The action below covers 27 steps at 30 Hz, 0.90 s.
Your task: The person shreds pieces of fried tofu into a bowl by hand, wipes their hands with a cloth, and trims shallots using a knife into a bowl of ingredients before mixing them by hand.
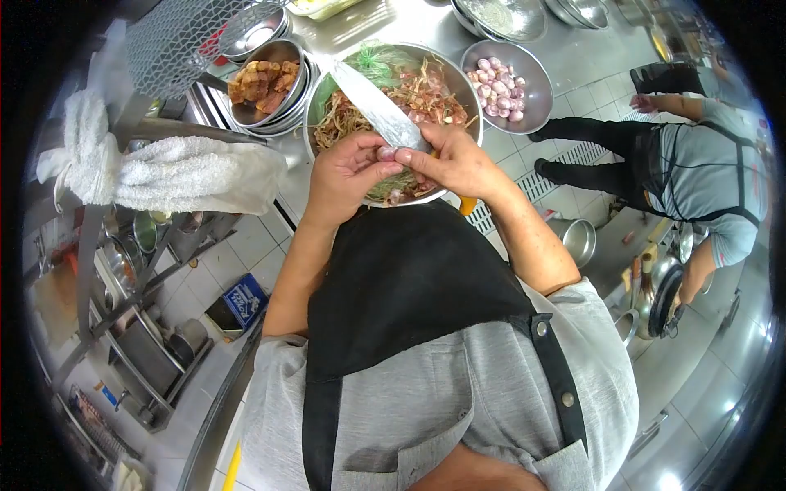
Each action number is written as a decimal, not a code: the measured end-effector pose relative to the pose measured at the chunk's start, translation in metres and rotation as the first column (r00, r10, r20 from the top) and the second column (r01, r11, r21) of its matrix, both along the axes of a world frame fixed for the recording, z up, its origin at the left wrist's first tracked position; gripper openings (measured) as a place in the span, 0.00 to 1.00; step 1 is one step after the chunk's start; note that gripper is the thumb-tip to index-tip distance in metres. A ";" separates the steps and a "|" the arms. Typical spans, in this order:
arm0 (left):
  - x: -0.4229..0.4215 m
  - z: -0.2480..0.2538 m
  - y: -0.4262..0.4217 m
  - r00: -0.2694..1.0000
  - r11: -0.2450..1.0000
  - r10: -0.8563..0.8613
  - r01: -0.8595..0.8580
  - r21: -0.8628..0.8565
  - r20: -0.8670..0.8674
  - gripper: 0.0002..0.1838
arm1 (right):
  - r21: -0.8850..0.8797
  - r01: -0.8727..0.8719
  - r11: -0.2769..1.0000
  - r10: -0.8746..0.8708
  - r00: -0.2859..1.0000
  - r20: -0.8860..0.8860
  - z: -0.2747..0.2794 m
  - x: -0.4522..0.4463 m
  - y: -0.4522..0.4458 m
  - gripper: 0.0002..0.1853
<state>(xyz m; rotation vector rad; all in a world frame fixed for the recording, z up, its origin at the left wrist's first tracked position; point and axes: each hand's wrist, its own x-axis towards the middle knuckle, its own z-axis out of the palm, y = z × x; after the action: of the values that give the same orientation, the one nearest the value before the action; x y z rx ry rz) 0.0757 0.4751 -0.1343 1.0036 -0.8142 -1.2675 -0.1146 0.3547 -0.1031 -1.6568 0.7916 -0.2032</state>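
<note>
My left hand [350,173] pinches a small shallot [386,153] between thumb and fingertips. My right hand [453,162] is closed around a knife [372,102], its wide blade pointing up and to the left and its yellow handle end showing below the hand. The right thumb meets the shallot beside the blade. Beneath both hands is a large metal bowl [472,82] holding reddish shallots, dry skins and roots, and a green plastic bag [372,61]. To its right, a smaller metal bowl [536,74] contains peeled shallots [498,88].
Browned meat chunks [266,84] fill a bowl on a stack at left. A white towel [176,172] hangs nearby. At right, a co-worker [696,164] stands by a wok [665,299]. A metal pot [575,241] and a blue box [244,300] are lower down.
</note>
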 end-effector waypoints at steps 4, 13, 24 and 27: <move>0.000 0.003 0.001 0.997 1.000 0.000 0.000 -0.004 0.076 0.16 | 0.023 0.027 0.999 -0.028 0.999 0.034 0.005 0.001 0.004 0.20; 0.000 0.000 0.000 0.936 0.987 0.038 -0.089 0.132 0.349 0.16 | -0.191 0.069 0.979 -0.045 0.990 0.131 0.013 -0.004 0.012 0.18; -0.010 -0.007 -0.002 0.993 0.990 0.100 -0.094 -0.104 0.064 0.19 | 0.112 0.121 0.986 -0.132 0.987 0.094 -0.007 -0.015 -0.001 0.17; -0.018 0.002 -0.005 0.988 0.988 0.153 -0.154 -0.031 -0.036 0.21 | 0.110 0.054 0.993 -0.059 0.997 0.046 -0.010 -0.016 -0.016 0.17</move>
<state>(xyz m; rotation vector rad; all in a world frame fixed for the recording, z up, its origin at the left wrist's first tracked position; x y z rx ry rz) 0.0582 0.4702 -0.1319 0.9962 -0.7158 -1.1329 -0.1310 0.3390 -0.1129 -1.5231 0.7997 -0.2356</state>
